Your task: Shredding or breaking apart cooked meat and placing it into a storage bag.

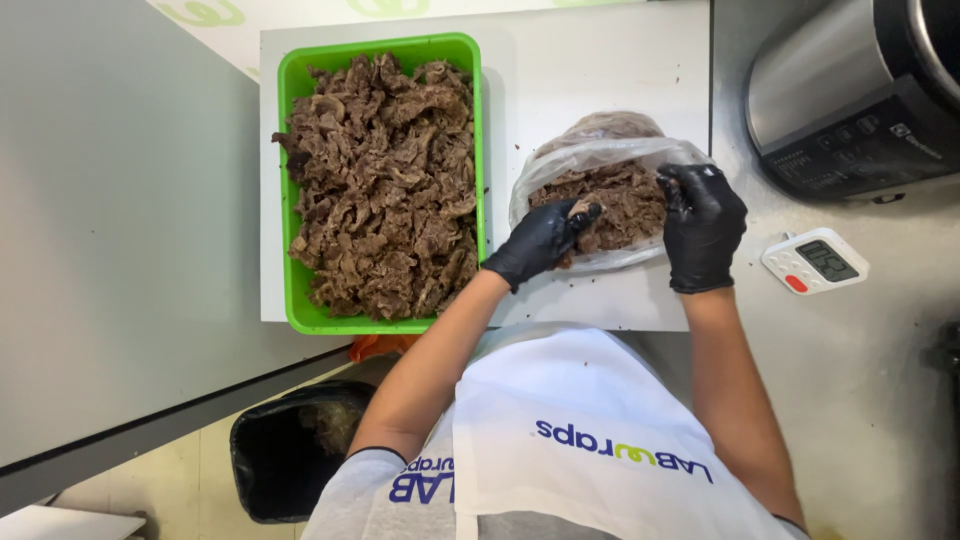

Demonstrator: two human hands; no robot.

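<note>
Black-gloved left hand point(540, 240): fingers pinched together on a small clump of shredded brown cooked meat point(580, 210), held over the mouth of a clear plastic bag point(600, 155). Black-gloved right hand point(702, 225): fingers closed on the bag's right rim, holding it open. Bag: partly filled with the same meat, resting on a white cutting board point(590, 70). Green rectangular plastic tray point(290, 90): heaped with shredded meat, just left of the bag. White digital timer point(815, 262): right, on grey counter point(880, 380). Black waste bin point(290, 455): below, on floor.
</note>
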